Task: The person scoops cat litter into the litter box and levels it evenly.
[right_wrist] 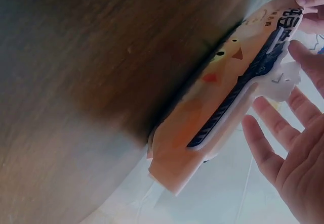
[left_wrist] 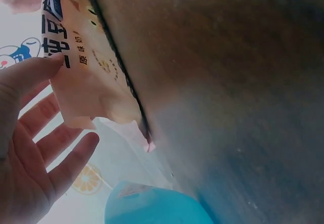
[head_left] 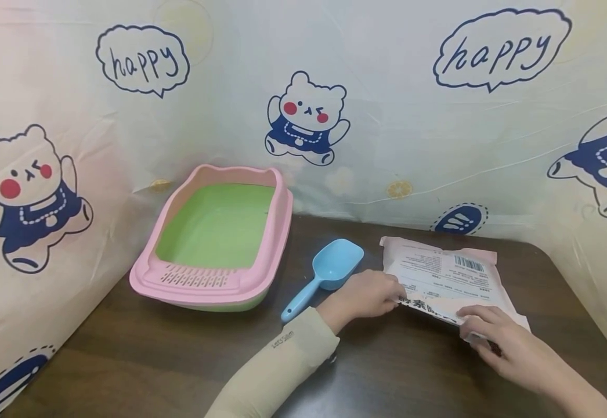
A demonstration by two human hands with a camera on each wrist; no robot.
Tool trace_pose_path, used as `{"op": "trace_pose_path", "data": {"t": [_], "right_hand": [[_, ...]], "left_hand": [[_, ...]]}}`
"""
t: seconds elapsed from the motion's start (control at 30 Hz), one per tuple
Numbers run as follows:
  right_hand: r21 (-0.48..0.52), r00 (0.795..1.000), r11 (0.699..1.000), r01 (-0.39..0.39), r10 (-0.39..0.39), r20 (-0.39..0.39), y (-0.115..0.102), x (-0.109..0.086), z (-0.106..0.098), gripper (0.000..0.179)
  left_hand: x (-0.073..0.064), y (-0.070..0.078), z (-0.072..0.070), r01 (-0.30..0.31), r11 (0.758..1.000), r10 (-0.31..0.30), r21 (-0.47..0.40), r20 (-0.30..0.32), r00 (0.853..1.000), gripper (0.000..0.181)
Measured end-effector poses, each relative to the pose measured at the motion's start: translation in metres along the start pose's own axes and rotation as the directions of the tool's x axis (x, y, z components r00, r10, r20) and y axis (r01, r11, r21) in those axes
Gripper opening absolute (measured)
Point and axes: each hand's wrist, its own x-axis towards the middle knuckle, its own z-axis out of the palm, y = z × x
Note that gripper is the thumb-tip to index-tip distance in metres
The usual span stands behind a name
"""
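Observation:
A flat pink-and-white bag of cat litter (head_left: 447,276) lies at the right, its barcode and small print facing up. Its near side, with a cartoon face and dark lettering, shows in both wrist views. My left hand (head_left: 371,295) grips the near left part of its edge; in the left wrist view the thumb (left_wrist: 43,70) presses on the lettered side while other fingers reach behind. My right hand (head_left: 507,342) holds the near right edge, thumb at the near side and fingers over the top. By those fingers, a white label flap (right_wrist: 278,87) sticks out.
A pink-rimmed green litter tray (head_left: 212,284) stands at the left. Between it and my left forearm lies a light-blue scoop (head_left: 337,261), handle toward me. The dark wooden table (head_left: 141,354) is bordered by hanging cloth (head_left: 387,116) with cartoon bears.

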Motion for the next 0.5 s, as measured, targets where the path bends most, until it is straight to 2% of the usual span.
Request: {"op": "trace_pose_path", "data": {"t": [0.07, 0.1, 0.23, 0.33, 0.4, 0.5], "right_hand": [[-0.024, 0.999, 0.999, -0.044, 0.044, 0.012, -0.0017, -0.0015, 0.0000, 0.045], [-0.037, 0.998, 0.998, -0.058, 0.058, 0.016, -0.0023, -0.0021, 0.0004, 0.046], [-0.052, 0.999, 0.998, -0.041, 0.041, -0.006, -0.0015, -0.0015, 0.0021, 0.030], [-0.063, 1.000, 0.998, -0.014, 0.013, -0.023, -0.0005, 0.0005, 0.0013, 0.028], [-0.101, 0.999, 0.994, -0.051, 0.051, -0.007, -0.0007, 0.0019, -0.0005, 0.029], [-0.156, 0.979, 0.970, -0.184, 0.196, 0.061, -0.0019, 0.0003, -0.0030, 0.053]], "left_hand": [[0.0009, -0.0011, 0.0001, 0.003, 1.000, -0.003, -0.010, 0.003, 1.000, 0.024], [0.0013, -0.0016, 0.0003, 0.007, 1.000, -0.007, -0.016, 0.005, 1.000, 0.024], [0.0014, -0.0028, 0.0004, 0.026, 0.998, -0.025, -0.050, 0.023, 0.999, 0.025], [0.0015, -0.0036, 0.0010, 0.048, 0.996, -0.046, -0.075, 0.034, 0.998, 0.025], [0.0018, -0.0042, 0.0018, 0.068, 0.994, -0.065, -0.089, 0.035, 0.997, 0.025], [0.0021, -0.0041, 0.0046, 0.100, 0.989, -0.096, -0.108, 0.046, 0.994, 0.026]]}}
